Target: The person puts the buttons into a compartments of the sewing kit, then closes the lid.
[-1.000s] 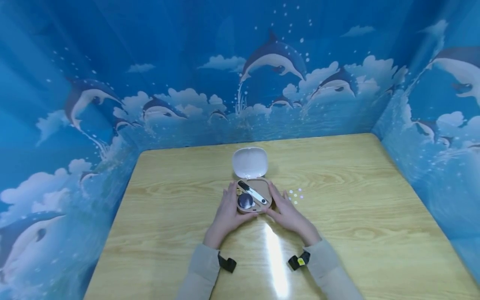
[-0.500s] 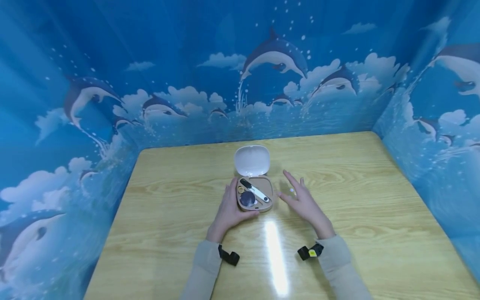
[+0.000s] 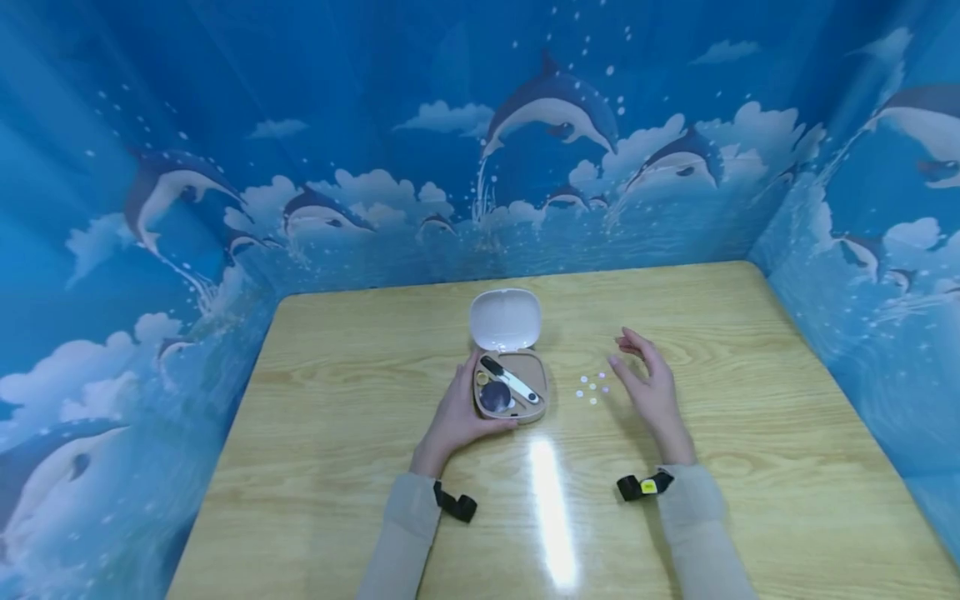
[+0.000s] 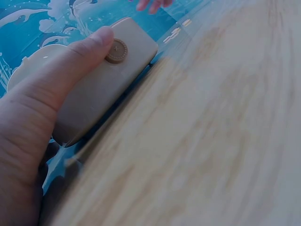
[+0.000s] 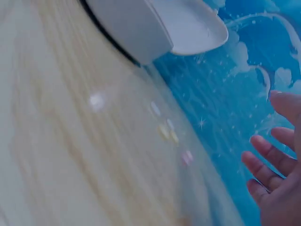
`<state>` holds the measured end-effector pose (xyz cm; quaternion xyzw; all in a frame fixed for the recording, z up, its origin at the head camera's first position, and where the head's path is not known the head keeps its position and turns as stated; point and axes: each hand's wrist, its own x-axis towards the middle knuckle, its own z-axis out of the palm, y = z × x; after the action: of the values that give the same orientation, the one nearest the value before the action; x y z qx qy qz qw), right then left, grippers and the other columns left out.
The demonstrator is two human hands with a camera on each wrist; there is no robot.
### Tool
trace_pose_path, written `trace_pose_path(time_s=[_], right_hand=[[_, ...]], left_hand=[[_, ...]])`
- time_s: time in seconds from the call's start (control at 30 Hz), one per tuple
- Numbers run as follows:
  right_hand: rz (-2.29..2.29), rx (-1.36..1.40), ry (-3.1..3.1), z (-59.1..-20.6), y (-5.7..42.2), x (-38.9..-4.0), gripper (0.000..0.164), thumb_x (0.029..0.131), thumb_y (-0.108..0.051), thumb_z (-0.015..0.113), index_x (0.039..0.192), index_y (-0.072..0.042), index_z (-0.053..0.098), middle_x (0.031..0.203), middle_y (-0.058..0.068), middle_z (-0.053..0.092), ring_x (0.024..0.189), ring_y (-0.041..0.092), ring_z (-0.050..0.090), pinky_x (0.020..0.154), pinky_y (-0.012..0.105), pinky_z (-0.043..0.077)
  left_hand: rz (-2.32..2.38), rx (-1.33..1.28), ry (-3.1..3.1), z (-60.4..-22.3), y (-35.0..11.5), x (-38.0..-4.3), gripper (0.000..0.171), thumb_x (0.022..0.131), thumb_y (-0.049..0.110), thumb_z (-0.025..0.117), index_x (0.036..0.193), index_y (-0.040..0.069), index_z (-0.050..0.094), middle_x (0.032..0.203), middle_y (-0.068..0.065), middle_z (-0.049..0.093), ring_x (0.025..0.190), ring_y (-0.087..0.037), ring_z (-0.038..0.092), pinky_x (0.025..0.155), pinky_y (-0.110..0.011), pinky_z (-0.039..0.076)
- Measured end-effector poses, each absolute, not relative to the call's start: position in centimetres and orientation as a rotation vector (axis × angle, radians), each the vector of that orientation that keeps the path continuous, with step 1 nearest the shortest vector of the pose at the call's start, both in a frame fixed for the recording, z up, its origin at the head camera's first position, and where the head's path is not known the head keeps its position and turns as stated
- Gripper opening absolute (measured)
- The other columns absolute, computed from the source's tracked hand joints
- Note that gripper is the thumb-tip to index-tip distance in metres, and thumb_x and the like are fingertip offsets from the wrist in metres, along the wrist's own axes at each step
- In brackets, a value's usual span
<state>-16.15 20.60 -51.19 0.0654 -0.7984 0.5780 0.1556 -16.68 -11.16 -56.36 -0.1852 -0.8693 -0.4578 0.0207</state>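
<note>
A small hinged case (image 3: 536,379) stands on the table with its white lid (image 3: 506,320) tipped back. Inside lie a slim black-and-white tool (image 3: 513,381), a dark round disc (image 3: 495,397) and a small gold round piece (image 3: 482,378). My left hand (image 3: 455,414) grips the case's left side, its thumb along the front. In the left wrist view that thumb touches a round brown catch (image 4: 117,51) on the front wall. My right hand (image 3: 651,392) hovers, holding nothing, right of several small pale button-like discs (image 3: 592,387). Its fingers are relaxed and spread in the right wrist view.
The wood-grain table (image 3: 360,350) reaches back to a blue dolphin-print curtain (image 3: 360,125) on three sides. A bright strip of reflected light (image 3: 553,517) lies in front of the case. Each wrist wears a black strap with a camera.
My right hand has let go of the case's right side and moved right, past the small discs, uncovering them. My left hand stays on the case.
</note>
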Motion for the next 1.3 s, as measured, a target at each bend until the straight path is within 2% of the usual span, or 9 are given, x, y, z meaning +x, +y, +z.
trace_pose_path(time_s=[0.13,0.2,0.27,0.43,0.6,0.73,0.9,1.1,1.3], right_hand=[[1.651,0.112,-2.264,-50.7,21.0,-15.9,0.049,0.089,0.008,0.067,0.135,0.011,0.051,0.105,0.034,0.052,0.091,0.037,0.052,0.087,0.03,0.049],[1.636,0.091,-2.279,-51.0,21.2,-15.9,0.047,0.088,0.007,0.068,0.133,0.011,0.054,0.094,0.032,0.047,0.08,0.029,0.046,0.071,0.018,0.045],[1.633,0.108,-2.276,-51.7,21.5,-16.1,0.045,0.087,0.009,0.069,0.129,0.011,0.057,0.087,0.029,0.041,0.074,0.025,0.039,0.062,0.014,0.037],[1.587,0.143,-2.293,-54.5,22.4,-17.2,0.041,0.083,0.006,0.076,0.123,0.006,0.065,0.081,0.022,0.036,0.07,0.021,0.033,0.057,0.016,0.029],[1.594,0.01,-2.395,-56.0,23.2,-17.9,0.04,0.081,-0.009,0.083,0.118,-0.004,0.072,0.083,0.012,0.037,0.075,0.016,0.034,0.062,0.02,0.033],[1.589,-0.027,-2.486,-56.0,23.2,-17.8,0.036,0.079,-0.017,0.085,0.113,-0.006,0.075,0.084,0.006,0.04,0.077,0.016,0.036,0.064,0.022,0.036],[1.511,0.007,-2.553,-55.9,23.1,-17.7,0.028,0.077,-0.017,0.086,0.102,-0.006,0.078,0.081,0.008,0.046,0.074,0.016,0.039,0.063,0.023,0.036],[1.411,0.04,-2.604,-55.9,22.9,-17.9,0.022,0.077,-0.013,0.085,0.097,-0.006,0.079,0.082,0.007,0.051,0.075,0.017,0.042,0.063,0.024,0.037],[1.378,0.058,-2.604,-56.0,22.6,-18.0,0.018,0.077,-0.011,0.085,0.094,-0.006,0.08,0.08,0.006,0.052,0.072,0.017,0.043,0.062,0.024,0.037]], left_hand=[[-1.417,-0.557,-2.704,-56.2,-11.0,-16.6,0.14,0.056,0.059,0.092,0.161,0.03,0.004,0.163,0.002,0.022,0.148,-0.025,0.024,0.123,-0.042,0.01],[-1.419,-0.542,-2.715,-56.2,-11.0,-16.5,0.14,0.056,0.058,0.092,0.161,0.03,0.004,0.163,0.001,0.022,0.148,-0.025,0.023,0.123,-0.041,0.01],[-1.42,-0.53,-2.724,-56.1,-11.1,-16.4,0.139,0.056,0.057,0.092,0.161,0.03,0.005,0.163,0.001,0.022,0.148,-0.026,0.022,0.123,-0.04,0.009],[-1.426,-0.528,-2.722,-56.0,-11.2,-16.4,0.139,0.056,0.056,0.093,0.161,0.029,0.005,0.163,0.0,0.022,0.149,-0.025,0.021,0.123,-0.04,0.008],[-1.433,-0.511,-2.723,-56.1,-11.3,-16.4,0.138,0.056,0.057,0.092,0.16,0.032,0.005,0.163,-0.001,0.021,0.149,-0.029,0.02,0.123,-0.044,0.011],[-1.442,-0.497,-2.735,-56.2,-11.3,-16.4,0.137,0.057,0.058,0.092,0.16,0.034,0.005,0.163,0.0,0.021,0.149,-0.028,0.019,0.123,-0.044,0.011],[-1.442,-0.496,-2.75,-56.3,-11.2,-16.5,0.136,0.058,0.059,0.091,0.16,0.035,0.004,0.163,0.001,0.021,0.149,-0.027,0.019,0.122,-0.046,0.012],[-1.448,-0.479,-2.762,-56.3,-11.2,-16.5,0.135,0.058,0.059,0.091,0.159,0.038,0.003,0.163,0.006,0.02,0.149,-0.023,0.017,0.122,-0.043,0.012],[-1.437,-0.466,-2.765,-56.3,-11.3,-16.4,0.135,0.058,0.06,0.091,0.159,0.036,0.004,0.163,0.002,0.02,0.149,-0.03,0.017,0.121,-0.048,0.015]])
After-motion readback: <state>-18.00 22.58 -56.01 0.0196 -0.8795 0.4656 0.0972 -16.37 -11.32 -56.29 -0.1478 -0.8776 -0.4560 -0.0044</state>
